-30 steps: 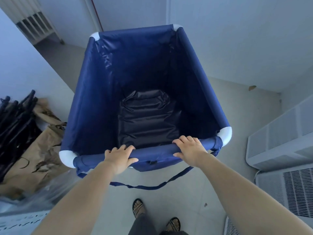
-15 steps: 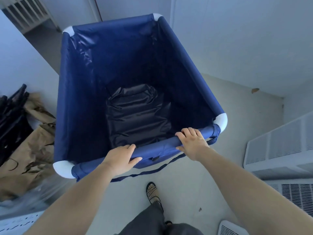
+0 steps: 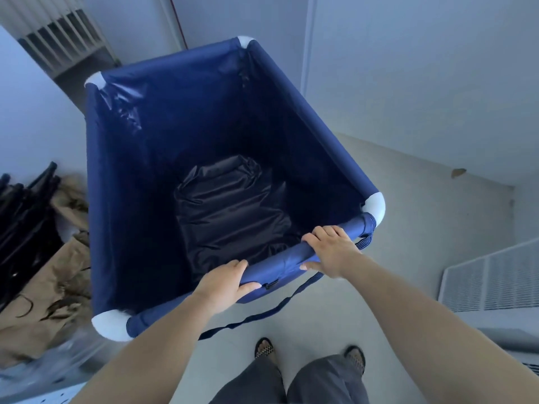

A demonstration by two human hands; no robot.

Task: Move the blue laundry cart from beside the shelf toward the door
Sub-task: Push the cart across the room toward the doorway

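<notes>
The blue laundry cart (image 3: 303, 118) fills the middle of the head view, a deep fabric bin with white corner caps and a dark folded bag lying at its bottom. My left hand (image 3: 224, 284) grips the near top rail left of centre. My right hand (image 3: 332, 250) grips the same rail close to the right corner cap. A blue strap (image 3: 262, 313) hangs loose below the rail. My two feet in sandals stand just behind the cart.
Brown paper and black rods (image 3: 32, 243) are piled against the left wall. White louvred panels (image 3: 493, 281) lie at the right. A slatted white frame (image 3: 58, 39) stands at the far left. A pale wall with a vertical seam (image 3: 306, 53) rises ahead.
The cart has rolled forward and turned, its near rail now slanting up to the right. I have stepped after it, both feet now side by side. Both hands keep their grip.
</notes>
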